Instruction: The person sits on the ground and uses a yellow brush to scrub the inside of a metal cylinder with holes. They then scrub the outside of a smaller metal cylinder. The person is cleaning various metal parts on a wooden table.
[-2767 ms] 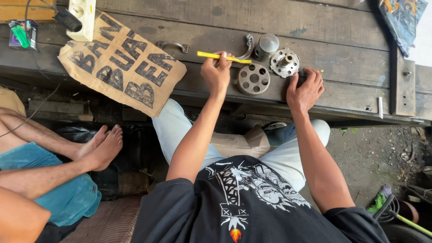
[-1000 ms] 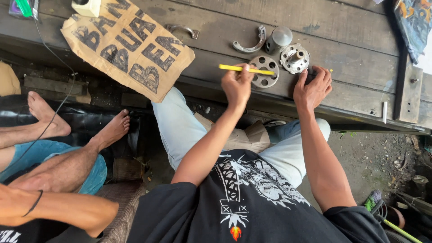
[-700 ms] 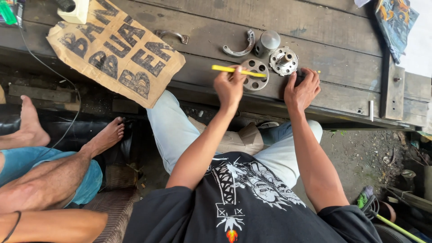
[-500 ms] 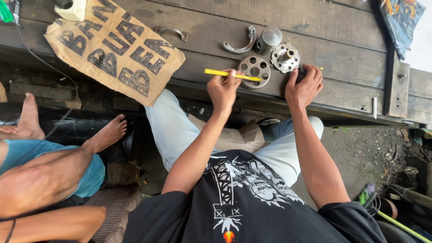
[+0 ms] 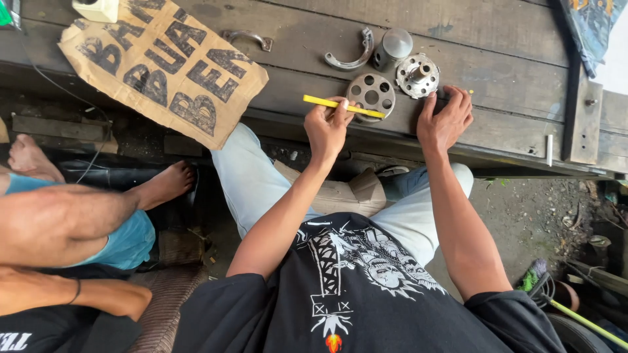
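My left hand (image 5: 327, 127) is shut on a thin yellow stick (image 5: 343, 106), held level over the near edge of a wooden bench (image 5: 497, 46). The stick's tip lies across a round metal disc with several holes (image 5: 371, 97). My right hand (image 5: 445, 117) rests palm down on the plank with fingers spread, just below a flanged metal hub (image 5: 418, 75). Behind these stand a short metal cylinder (image 5: 392, 47) and a curved metal piece (image 5: 350, 59).
A lettered cardboard sign (image 5: 163, 65) hangs over the bench edge at the left, with a metal handle (image 5: 247, 38) beside it. Another person's bare legs (image 5: 78, 222) and foot (image 5: 167, 186) are at the left. A wooden block (image 5: 582, 117) and white pin (image 5: 548, 149) lie at the right.
The view has shifted a little. My left hand with the yellow stick stays by the holed disc, my right hand stays on the plank. The other person's legs have moved.
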